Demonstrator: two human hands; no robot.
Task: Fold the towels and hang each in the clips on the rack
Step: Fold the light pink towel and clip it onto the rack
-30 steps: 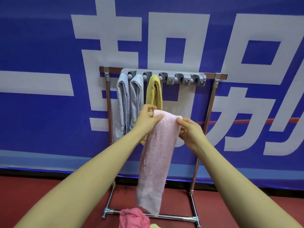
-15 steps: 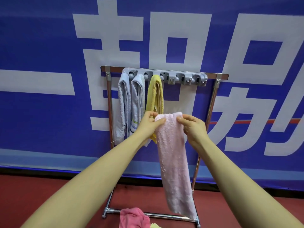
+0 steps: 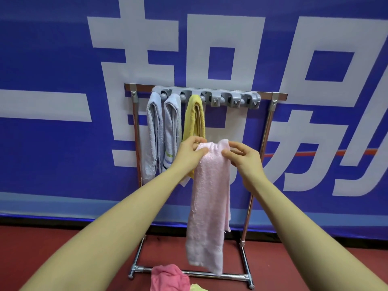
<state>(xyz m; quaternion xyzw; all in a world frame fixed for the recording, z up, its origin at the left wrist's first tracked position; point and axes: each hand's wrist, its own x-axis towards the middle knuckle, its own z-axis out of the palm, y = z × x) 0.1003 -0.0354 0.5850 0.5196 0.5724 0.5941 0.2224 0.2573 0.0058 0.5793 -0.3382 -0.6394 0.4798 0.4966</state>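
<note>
The left hand (image 3: 190,152) pinches the top edge of a pale pink towel (image 3: 210,198) between thumb and curled fingers; the right hand (image 3: 244,159) grips the same top edge just beside it, thumb in front and fingers curled behind; the towel hangs from both hands as a long folded strip in front of the rack (image 3: 265,131), its lower end near the rack's bottom bar; on the grey clip strip (image 3: 237,97) across the top rail, two light grey-blue towels (image 3: 154,133) hang side by side at the left, and a yellow towel (image 3: 194,116) hangs next to them, just behind the left hand; the clips further right hold nothing; a darker pink cloth (image 3: 168,277) lies crumpled on the red floor (image 3: 42,244) at the rack's foot; a blue banner (image 3: 52,59) with large white characters fills the wall behind.
</note>
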